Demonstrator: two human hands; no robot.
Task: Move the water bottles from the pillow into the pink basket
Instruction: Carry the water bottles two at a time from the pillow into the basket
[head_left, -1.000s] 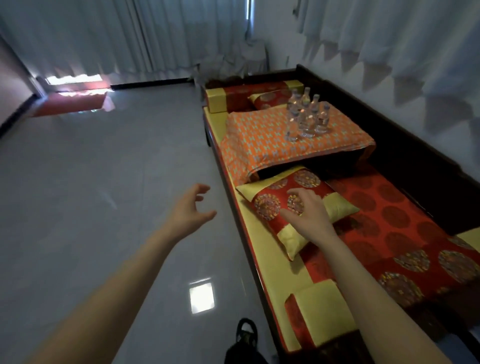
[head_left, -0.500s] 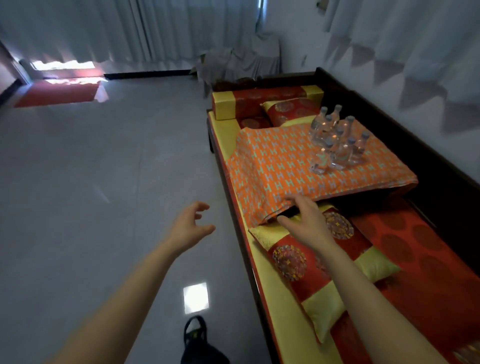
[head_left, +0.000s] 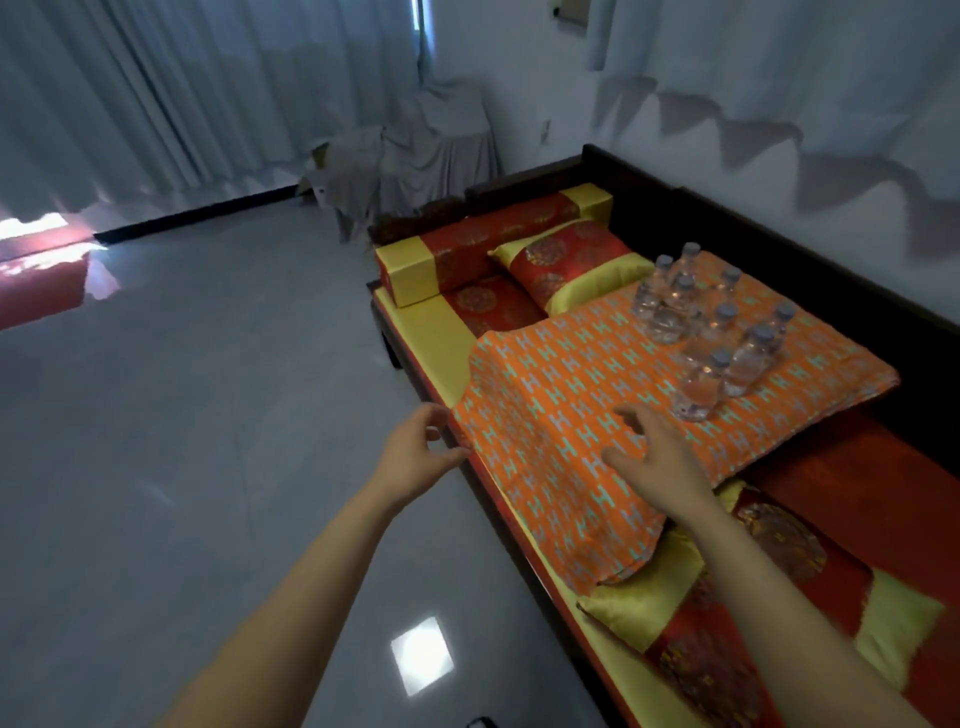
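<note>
Orange pillow (head_left: 571, 395) bears bottles (head_left: 706, 338) (upright).

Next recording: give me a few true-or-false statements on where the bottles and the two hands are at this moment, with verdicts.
1. The water bottles stand upright in a cluster on the orange pillow. True.
2. The right hand grips a bottle. False: it is over the pillow with its fingers spread, short of the bottles, and holds nothing.
3. The left hand is by the pillow's left edge. True.
4. The pink basket sits on the pillow beside the bottles. False: no pink basket is in view.
</note>
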